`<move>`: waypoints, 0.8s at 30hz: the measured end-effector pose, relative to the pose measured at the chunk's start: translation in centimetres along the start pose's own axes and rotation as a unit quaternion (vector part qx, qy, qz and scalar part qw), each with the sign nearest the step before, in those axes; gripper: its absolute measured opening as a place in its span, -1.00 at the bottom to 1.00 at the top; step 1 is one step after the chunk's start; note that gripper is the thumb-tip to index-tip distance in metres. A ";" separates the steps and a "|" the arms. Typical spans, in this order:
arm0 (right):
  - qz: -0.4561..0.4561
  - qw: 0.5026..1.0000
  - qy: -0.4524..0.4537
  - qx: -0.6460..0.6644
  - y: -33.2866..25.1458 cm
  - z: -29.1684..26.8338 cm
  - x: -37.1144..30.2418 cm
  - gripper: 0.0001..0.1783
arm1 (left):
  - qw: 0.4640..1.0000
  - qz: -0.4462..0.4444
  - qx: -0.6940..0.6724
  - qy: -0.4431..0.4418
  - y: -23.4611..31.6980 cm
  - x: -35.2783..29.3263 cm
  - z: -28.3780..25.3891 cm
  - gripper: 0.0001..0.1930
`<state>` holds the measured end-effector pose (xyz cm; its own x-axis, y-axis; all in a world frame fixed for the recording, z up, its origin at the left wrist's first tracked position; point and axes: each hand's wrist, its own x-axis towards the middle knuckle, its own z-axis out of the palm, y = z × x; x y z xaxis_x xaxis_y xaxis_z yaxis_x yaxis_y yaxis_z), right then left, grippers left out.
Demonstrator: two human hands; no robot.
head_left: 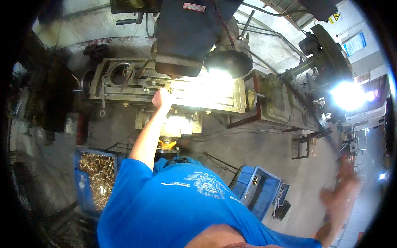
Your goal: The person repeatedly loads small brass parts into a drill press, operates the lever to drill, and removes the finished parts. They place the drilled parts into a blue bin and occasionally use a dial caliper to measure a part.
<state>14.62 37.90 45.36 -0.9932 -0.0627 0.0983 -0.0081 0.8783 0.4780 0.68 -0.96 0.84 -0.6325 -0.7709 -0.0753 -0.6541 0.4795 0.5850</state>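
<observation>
My left hand (162, 98) is closed at the front of a small clamping fixture (154, 84) on the slotted metal machine table (136, 98). What its fingers grip is hidden under the hand and by glare. Off to the far right, my right hand (341, 188) is raised away from the machine and blurred by motion. Its thumb stands apart from the stretched fingers, and no object shows in it. The dark machine head (182, 37) hangs just beyond my left hand. A round metal ring (120, 73) and a wrench (103, 95) lie on the table's left part.
At lower left stands a blue crate (78, 182) full of small brass-coloured parts (99, 175). Another blue crate (264, 182), holding a few parts, is at my right. A metal bench (277, 103) adjoins the table's right end. Bright lamps (348, 96) glare at right.
</observation>
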 end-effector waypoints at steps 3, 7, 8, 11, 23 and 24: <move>-0.117 0.934 -0.204 0.269 -1.9 5.9 -2.1 0.05 | 1.000 0.001 0.002 0.006 -0.7 0.2 0.5 -0.38; 0.013 0.751 -0.224 0.621 -7.1 19.5 -4.1 -0.47 | 1.000 0.010 -0.026 0.010 0.0 0.2 2.2 -0.41; 0.024 0.720 -0.227 0.655 -8.4 21.4 -3.9 -0.47 | 1.000 0.003 -0.027 0.007 0.3 0.4 2.1 -0.41; 0.072 0.705 -0.261 0.656 -11.6 24.5 -3.1 -0.59 | 0.999 -0.003 -0.034 0.009 0.1 0.3 2.0 -0.42; 0.034 0.640 -0.217 0.736 -13.8 31.3 -2.5 -0.79 | 0.999 -0.023 -0.040 0.022 0.2 -0.1 1.6 -0.42; 0.039 0.664 -0.205 0.718 -14.1 30.7 -2.4 -0.79 | 0.999 -0.021 -0.036 0.011 0.3 -0.2 1.7 -0.41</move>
<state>13.50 40.25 11.57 -0.9427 -0.1151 -0.3132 0.2353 0.4361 -0.8686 -0.08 0.05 -0.32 -0.5949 -0.7995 -0.0829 -0.6475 0.4155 0.6388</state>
